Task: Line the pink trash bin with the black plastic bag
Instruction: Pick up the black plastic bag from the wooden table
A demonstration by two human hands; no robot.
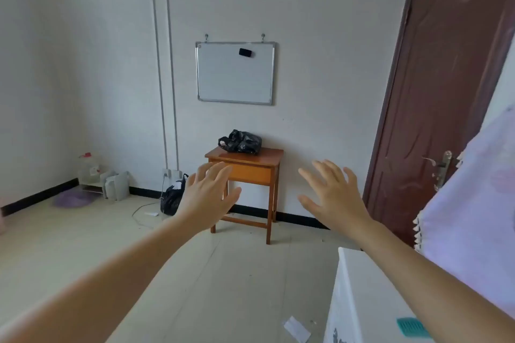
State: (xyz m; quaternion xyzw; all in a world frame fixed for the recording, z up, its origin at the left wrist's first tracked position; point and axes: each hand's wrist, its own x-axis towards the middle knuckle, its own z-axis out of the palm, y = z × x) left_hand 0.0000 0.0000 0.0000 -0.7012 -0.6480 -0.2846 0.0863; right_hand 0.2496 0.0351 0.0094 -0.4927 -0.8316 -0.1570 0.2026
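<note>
Both arms reach forward, palms down. The left hand (207,198) and right hand (333,198) are spread wide, holding nothing. The black bag (241,142) lies on the small table (267,157) beyond.

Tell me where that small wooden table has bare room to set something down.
The small wooden table is bare along its right edge and front strip; the crumpled black plastic bag fills its back left. Both the left hand and the right hand are open and empty.
</note>
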